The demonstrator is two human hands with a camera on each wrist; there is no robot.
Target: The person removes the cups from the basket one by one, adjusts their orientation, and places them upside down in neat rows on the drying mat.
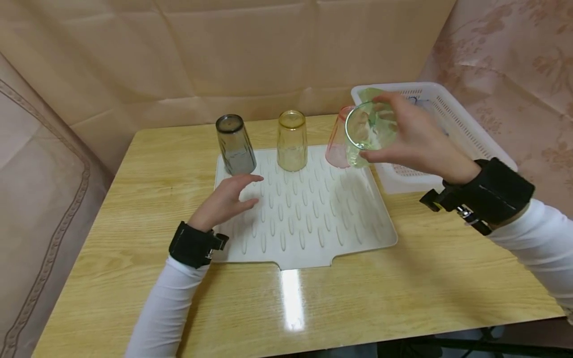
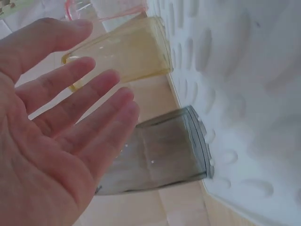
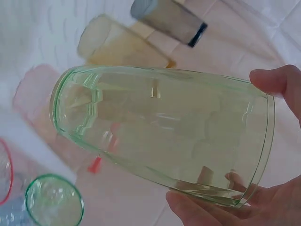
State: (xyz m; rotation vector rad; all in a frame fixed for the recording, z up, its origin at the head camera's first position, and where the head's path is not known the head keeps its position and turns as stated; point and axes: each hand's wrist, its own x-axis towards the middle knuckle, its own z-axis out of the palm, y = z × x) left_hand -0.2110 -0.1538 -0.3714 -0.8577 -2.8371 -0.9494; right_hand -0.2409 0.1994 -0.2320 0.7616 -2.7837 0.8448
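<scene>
My right hand (image 1: 414,136) grips a clear green drinking glass (image 3: 160,132), thumb and fingers on opposite sides near its wide rim. The glass is tilted above the right back corner of a white ridged draining mat (image 1: 309,223), overlapping a pink glass (image 1: 336,146) in the head view. On the mat's back edge, a grey glass (image 1: 236,149), a yellow glass (image 1: 292,144) and the pink one stand upside down. My left hand (image 1: 226,201) hovers just in front of the grey glass, fingers spread and holding nothing; its palm shows in the left wrist view.
A white perforated basket (image 1: 470,127) stands at the back right, partly hidden by my right hand. Another green glass (image 3: 54,202) and a red-rimmed glass (image 3: 4,172) lie inside it. Cloth hangs behind the wooden table (image 1: 147,199) and along both sides.
</scene>
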